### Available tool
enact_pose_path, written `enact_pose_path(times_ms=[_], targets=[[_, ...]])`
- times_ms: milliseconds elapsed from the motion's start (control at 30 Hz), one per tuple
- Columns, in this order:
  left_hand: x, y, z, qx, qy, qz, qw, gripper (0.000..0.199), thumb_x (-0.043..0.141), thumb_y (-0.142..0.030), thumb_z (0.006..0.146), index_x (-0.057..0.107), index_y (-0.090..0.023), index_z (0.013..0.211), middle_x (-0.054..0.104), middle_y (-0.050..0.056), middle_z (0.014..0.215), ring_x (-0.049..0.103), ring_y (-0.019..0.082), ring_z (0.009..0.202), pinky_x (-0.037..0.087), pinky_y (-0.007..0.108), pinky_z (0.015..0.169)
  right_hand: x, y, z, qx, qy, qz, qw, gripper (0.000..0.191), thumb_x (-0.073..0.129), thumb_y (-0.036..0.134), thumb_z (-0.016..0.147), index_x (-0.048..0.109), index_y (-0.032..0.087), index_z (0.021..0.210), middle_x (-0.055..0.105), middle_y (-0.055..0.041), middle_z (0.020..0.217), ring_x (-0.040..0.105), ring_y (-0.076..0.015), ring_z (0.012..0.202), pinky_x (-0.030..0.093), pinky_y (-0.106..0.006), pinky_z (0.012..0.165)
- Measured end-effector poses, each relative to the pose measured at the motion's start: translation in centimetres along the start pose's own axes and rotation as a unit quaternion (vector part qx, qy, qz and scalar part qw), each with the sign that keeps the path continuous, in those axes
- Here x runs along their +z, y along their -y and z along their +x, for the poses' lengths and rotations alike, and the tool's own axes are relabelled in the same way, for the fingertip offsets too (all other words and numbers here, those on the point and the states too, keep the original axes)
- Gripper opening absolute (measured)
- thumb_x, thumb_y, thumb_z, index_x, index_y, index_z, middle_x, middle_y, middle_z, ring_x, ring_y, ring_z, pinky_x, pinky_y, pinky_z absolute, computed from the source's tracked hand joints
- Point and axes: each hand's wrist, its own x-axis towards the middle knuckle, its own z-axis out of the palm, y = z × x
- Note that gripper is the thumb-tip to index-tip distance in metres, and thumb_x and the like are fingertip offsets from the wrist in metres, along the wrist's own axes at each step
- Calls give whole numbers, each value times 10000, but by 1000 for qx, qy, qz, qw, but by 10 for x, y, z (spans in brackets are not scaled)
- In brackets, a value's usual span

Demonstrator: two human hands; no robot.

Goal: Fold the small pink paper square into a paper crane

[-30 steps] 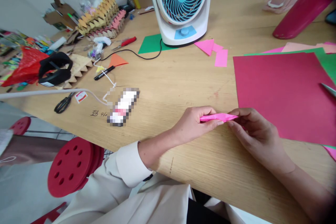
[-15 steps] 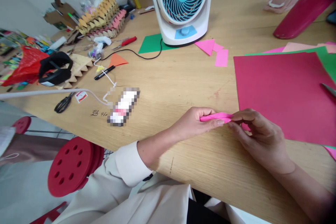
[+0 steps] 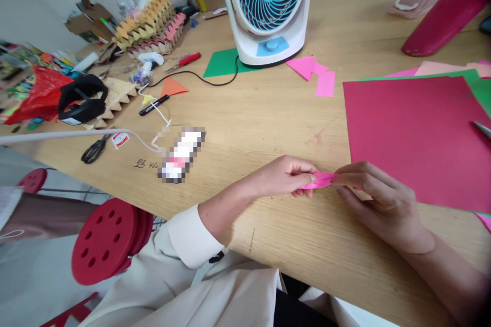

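Note:
A small piece of folded pink paper (image 3: 321, 180) is held between both hands, above the wooden table. My left hand (image 3: 293, 176) is closed on its left part, thumb on top and fingers beneath. At the paper's right end, my right hand (image 3: 379, 199) pinches the tip between thumb and index finger. Just beyond the right hand lies a large dark-pink sheet (image 3: 410, 138), flat on the table. Part of the folded paper is hidden by the left thumb and fingers.
A white fan (image 3: 270, 15) stands at the back, near pink paper pieces (image 3: 325, 85). To the left lie a phone (image 3: 182, 156), scissors (image 3: 95, 149) and a black pen (image 3: 154, 105). A dark-pink bottle (image 3: 441, 15) is at the back right. Red stools (image 3: 103, 240) stand below the table.
The left thumb has slid back to the left along the folded pink paper, and the left fingers now show beneath it. The paper has turned slightly. Both hands stay in nearly the same place.

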Motion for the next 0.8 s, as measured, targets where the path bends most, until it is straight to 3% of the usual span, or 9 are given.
enact_pose_path(times_ms=[100,233,333,600,800], targets=[[3,0,0,-4,-11,-5,1000,175,470,-176,924,626,-132,856,598,-6,711,557,66,643,487,196,649,-1,-1,1,-13,13,-22,1000,367,602,49,895,649,290,1167,645,-47,976,664,-168,813,523,-302,678],[4,-2,-2,2,-24,55,998,185,468,-239,935,615,-148,868,600,-15,726,462,51,549,364,178,512,-1,-2,4,-32,26,-40,998,314,600,57,899,639,262,1134,636,-45,956,652,-157,797,517,-283,673],[3,-1,-1,10,-43,90,995,222,486,-293,942,637,-144,877,610,-10,754,396,48,543,296,186,494,-1,-3,4,-42,31,-57,997,285,590,66,908,627,245,1126,629,-47,953,646,-159,798,520,-282,688],[3,3,2,18,-45,100,994,266,482,-338,957,654,-139,917,594,-12,761,414,66,600,323,204,548,-3,-7,0,-44,43,-85,995,266,580,118,925,645,279,1126,600,-65,1006,637,-189,816,511,-304,635],[4,4,2,20,-35,90,995,271,515,-363,948,660,-138,905,595,-7,740,452,78,621,355,214,582,-4,-10,-1,-71,61,-111,989,286,582,108,924,630,254,1165,601,-80,1042,632,-209,861,530,-344,707]])
